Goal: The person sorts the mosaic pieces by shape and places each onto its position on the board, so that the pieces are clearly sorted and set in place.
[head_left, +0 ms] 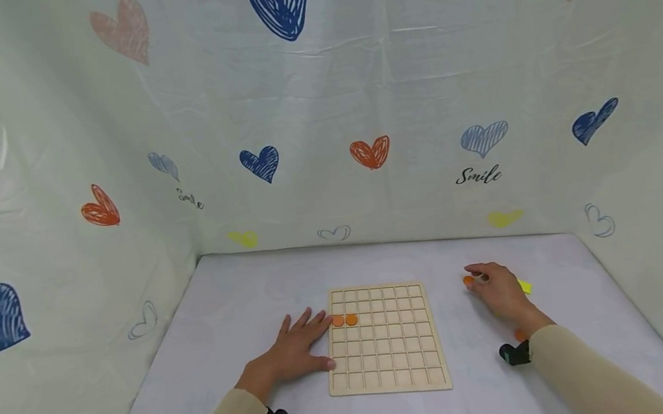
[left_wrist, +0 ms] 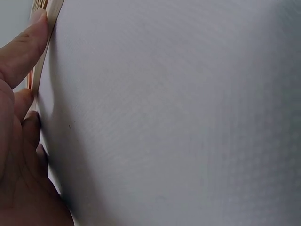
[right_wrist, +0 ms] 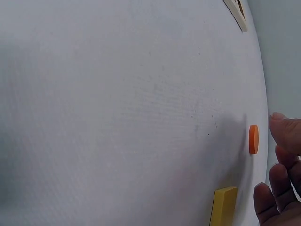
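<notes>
My left hand (head_left: 293,354) lies spread along the left edge of a square wooden grid board (head_left: 395,390), its thumb and fingertips touching that edge; the left wrist view shows the thumb (left_wrist: 28,47) against the board's side. Two orange discs (head_left: 352,320) sit side by side in cells at the board's left. Over on the right, my right hand (head_left: 501,293) hovers with loosely bent fingers around a loose orange disc (head_left: 468,280). In the right wrist view that disc (right_wrist: 254,140) rests on the table, apart from the thumb and fingers.
A yellow block (head_left: 525,286) shows beyond the right hand, and a yellow block (right_wrist: 223,207) appears in the right wrist view. Partly covered by the right wrist is another orange disc (head_left: 520,335). A heart-printed curtain (head_left: 316,96) surrounds the white table (head_left: 265,280) at the back and sides.
</notes>
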`<action>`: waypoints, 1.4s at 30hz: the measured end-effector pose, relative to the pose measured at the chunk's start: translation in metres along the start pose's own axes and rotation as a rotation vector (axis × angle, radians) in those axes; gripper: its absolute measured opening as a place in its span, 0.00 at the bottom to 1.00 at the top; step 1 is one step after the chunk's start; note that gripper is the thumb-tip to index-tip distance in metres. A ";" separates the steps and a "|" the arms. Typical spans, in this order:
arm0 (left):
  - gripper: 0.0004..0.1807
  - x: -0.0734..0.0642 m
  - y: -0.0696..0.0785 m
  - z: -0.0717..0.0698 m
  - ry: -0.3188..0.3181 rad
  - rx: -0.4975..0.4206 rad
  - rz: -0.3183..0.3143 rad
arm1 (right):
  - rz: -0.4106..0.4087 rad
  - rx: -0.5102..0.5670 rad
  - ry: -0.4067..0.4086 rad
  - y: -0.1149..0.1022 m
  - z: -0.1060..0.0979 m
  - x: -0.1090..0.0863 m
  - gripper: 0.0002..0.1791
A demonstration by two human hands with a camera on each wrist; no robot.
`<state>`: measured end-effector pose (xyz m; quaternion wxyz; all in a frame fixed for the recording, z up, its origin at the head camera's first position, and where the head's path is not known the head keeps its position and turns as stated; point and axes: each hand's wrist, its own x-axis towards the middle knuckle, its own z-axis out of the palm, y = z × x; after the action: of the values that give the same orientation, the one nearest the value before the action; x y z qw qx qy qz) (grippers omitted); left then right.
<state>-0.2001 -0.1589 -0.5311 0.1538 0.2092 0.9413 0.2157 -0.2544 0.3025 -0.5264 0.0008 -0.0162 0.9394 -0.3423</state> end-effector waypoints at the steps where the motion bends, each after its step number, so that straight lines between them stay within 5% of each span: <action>1: 0.52 0.000 0.000 0.000 0.001 -0.002 -0.002 | 0.002 -0.001 -0.007 0.001 0.000 0.001 0.24; 21: 0.54 0.001 -0.003 0.004 0.007 -0.020 -0.008 | 0.058 -0.067 -0.026 0.011 -0.003 0.010 0.22; 42: 0.53 0.001 -0.003 0.004 0.013 -0.014 -0.016 | 0.092 0.027 -0.002 0.008 0.005 0.011 0.22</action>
<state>-0.2003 -0.1601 -0.5360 0.1509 0.1990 0.9424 0.2226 -0.2656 0.3049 -0.5347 0.0179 0.0267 0.9345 -0.3546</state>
